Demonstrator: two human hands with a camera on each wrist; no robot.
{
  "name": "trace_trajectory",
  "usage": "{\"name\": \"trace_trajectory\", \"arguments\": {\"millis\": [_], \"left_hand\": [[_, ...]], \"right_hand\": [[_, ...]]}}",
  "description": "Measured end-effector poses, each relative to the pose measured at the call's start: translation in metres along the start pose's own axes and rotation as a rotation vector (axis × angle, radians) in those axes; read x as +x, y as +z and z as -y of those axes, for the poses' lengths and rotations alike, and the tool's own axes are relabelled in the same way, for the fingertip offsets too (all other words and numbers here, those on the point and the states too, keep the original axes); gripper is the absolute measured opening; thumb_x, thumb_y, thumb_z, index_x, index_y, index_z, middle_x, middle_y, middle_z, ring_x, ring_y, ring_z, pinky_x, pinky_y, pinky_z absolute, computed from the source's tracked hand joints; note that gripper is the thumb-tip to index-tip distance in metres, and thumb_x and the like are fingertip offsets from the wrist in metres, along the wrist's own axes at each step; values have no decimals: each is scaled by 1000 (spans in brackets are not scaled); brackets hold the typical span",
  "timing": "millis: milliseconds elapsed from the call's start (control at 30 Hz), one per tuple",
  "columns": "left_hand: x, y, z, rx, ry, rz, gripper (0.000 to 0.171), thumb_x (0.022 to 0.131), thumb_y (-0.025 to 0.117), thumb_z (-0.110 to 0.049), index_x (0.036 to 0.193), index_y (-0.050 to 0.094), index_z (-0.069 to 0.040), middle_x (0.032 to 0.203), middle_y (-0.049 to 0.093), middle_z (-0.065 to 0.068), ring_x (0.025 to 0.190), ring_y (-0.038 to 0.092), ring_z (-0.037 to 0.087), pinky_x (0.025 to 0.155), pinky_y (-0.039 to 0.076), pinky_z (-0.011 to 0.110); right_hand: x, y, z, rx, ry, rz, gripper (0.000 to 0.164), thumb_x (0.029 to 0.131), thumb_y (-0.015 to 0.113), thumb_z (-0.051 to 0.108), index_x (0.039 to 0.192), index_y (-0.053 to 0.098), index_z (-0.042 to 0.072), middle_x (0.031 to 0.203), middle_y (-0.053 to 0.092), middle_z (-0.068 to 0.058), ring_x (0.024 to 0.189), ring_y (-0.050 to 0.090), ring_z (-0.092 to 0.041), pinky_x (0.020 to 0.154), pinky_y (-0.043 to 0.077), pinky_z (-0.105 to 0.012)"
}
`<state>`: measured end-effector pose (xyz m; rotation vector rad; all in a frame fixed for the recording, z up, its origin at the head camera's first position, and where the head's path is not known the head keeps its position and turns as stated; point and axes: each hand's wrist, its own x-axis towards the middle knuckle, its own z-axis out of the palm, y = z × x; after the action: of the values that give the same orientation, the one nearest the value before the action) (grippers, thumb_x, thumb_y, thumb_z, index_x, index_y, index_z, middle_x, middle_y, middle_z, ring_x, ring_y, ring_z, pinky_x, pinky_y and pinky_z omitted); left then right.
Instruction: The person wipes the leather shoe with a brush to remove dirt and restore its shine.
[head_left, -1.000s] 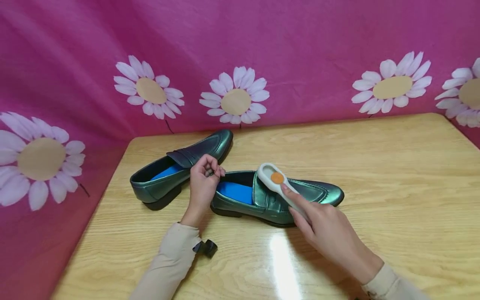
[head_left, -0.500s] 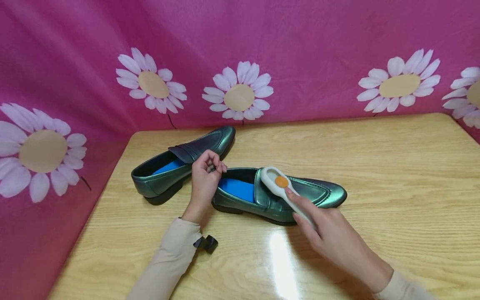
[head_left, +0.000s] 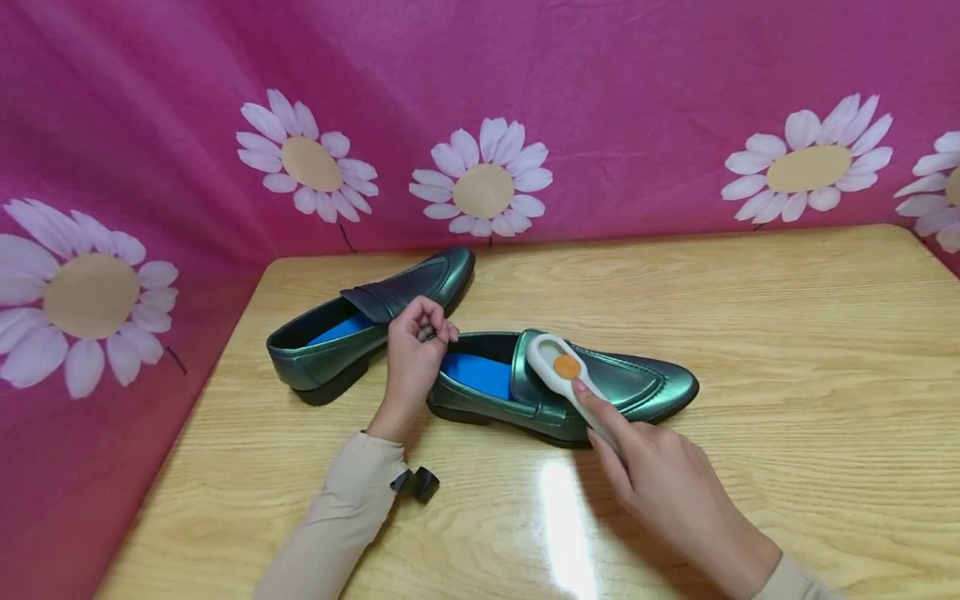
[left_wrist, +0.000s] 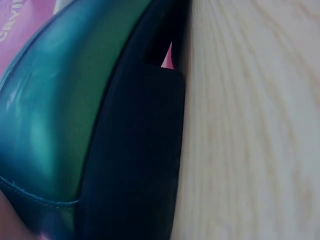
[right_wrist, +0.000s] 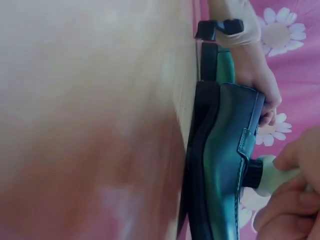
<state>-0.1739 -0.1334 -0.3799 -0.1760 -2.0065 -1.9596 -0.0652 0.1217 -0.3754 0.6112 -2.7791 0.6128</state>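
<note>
In the head view, a metallic green loafer (head_left: 645,383) with a blue insole sits on the table, toe pointing right. My left hand (head_left: 412,358) grips the rim at its heel, fingers curled over. My right hand (head_left: 667,475) holds a shoe brush (head_left: 551,358) with a white handle and an orange button, the forefinger lying near that button. Seen from the right wrist, the brush's black underside (right_wrist: 253,173) touches the loafer's upper. The matching loafer (head_left: 322,367) stands behind and to the left. A green shoe's dark heel (left_wrist: 135,150) fills much of the left wrist view.
The wooden table (head_left: 810,350) carries both shoes. A pink curtain (head_left: 630,108) printed with white daisies hangs behind and to the left of it. A small black device (head_left: 423,483) is strapped at the left sleeve.
The brush has slid a little across the loafer's upper toward the near side. My left hand keeps its grip at the heel. The head view has shifted slightly.
</note>
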Motion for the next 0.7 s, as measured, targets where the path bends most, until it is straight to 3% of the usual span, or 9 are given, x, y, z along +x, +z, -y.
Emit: {"name": "trace_trajectory", "arguments": {"millis": [233,367,533,700], "left_hand": [[-3,-1,2,10,-11,-7,25,76,43,26,76,45,1,66,51,3,64,56,13,66,48,23],[-4,-1,4,12,-29,-1,25,77,44,26,76,46,1,66,52,2,65,57,12,66,48,22],[-5,-1,4,8,-36,-5,25,76,43,26,76,46,1,66,51,3,64,56,13,65,48,22],[-1,2,1,5,-6,-1,25,76,43,26,76,45,1,66,51,2,64,56,12,65,47,22]], "right_hand": [[24,9,-3,-7,-7,-54,52,93,60,19,143,46,23,53,30,8,42,29,-6,39,26,-26],[34,8,-5,46,53,-8,49,97,54,20,145,43,19,52,31,5,40,29,-8,40,26,-26],[29,0,-4,115,99,47,49,99,52,22,146,41,21,51,31,5,39,29,-8,41,28,-27],[16,-10,-9,104,151,53,50,99,52,23,147,39,25,51,31,2,41,31,-10,41,29,-28]]}}
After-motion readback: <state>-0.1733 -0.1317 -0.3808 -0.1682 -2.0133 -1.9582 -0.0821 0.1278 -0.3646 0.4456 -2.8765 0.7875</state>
